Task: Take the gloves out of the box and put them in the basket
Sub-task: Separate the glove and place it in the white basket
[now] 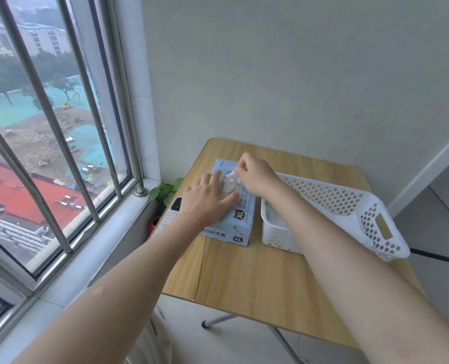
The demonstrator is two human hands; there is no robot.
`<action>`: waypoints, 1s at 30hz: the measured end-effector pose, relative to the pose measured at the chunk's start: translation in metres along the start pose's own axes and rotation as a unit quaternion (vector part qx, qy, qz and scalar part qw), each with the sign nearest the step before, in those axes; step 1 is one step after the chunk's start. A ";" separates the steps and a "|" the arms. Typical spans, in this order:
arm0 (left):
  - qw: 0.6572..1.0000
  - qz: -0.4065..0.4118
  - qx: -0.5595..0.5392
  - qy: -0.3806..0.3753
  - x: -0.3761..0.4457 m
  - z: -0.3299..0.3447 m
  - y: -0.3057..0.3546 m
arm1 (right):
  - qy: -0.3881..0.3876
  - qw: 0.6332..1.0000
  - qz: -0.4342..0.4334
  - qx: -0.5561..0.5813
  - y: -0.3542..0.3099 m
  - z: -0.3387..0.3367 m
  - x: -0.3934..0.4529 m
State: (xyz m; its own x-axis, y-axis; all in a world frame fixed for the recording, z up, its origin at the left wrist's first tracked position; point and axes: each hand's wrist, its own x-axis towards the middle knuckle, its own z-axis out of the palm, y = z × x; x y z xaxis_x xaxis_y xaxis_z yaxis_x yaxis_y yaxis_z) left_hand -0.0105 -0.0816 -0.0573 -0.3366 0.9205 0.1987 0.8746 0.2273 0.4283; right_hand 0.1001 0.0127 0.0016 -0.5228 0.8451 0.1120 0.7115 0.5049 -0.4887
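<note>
A light blue glove box [240,219] marked XL lies flat on the wooden table [244,271]. My left hand [207,199] presses flat on the box top, fingers straight beside the opening. My right hand [256,173] pinches a clear glove [230,183] that sticks up out of the opening. To the right of the box stands a white perforated basket [349,203], and a pale glove [274,216] lies in its near left corner, partly hidden by my right forearm.
A phone [175,203] lies at the table's left edge next to the box. A green plant [163,191] in a red pot stands below, between table and wall. A barred window [60,127] runs along the left. The wall stands just behind the table.
</note>
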 end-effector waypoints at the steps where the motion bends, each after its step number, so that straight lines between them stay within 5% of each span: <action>1: 1.000 0.001 0.008 0.001 0.000 0.000 0.000 | 0.018 0.998 0.002 0.055 -0.002 -0.003 0.000; 5: 0.999 0.004 0.033 -0.008 0.002 -0.001 0.001 | 0.114 0.963 0.002 0.245 -0.014 -0.025 -0.002; 9: 0.999 -0.010 0.032 -0.036 0.007 -0.006 0.002 | 0.179 0.943 -0.018 0.280 -0.023 -0.048 -0.006; 12: 0.996 -0.026 -0.065 -0.054 0.015 -0.018 0.002 | 0.151 0.949 -0.005 0.276 -0.021 -0.049 -0.010; 15: 0.990 -0.006 -0.142 0.013 0.018 -0.027 0.010 | 0.134 0.952 0.009 0.275 -0.018 -0.049 -0.017; 24: 0.986 -0.028 -0.157 0.046 0.038 -0.050 0.027 | 0.163 0.944 0.001 0.287 -0.016 -0.064 -0.026; 28: 0.958 -0.043 -0.280 0.054 0.047 -0.067 0.039 | 0.092 0.959 0.055 0.263 -0.011 -0.067 -0.031; 30: 0.917 -0.055 -0.393 0.030 0.048 -0.076 0.049 | 0.031 0.970 0.064 0.232 -0.010 -0.067 -0.034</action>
State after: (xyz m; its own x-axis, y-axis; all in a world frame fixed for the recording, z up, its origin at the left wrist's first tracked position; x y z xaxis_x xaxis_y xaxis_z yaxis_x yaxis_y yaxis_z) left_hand -0.0105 -0.0505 0.0396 -0.4469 0.8811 0.1548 0.3208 -0.0037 0.9472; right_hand 0.1426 -0.0094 0.0609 -0.4044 0.9119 0.0704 0.4724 0.2742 -0.8376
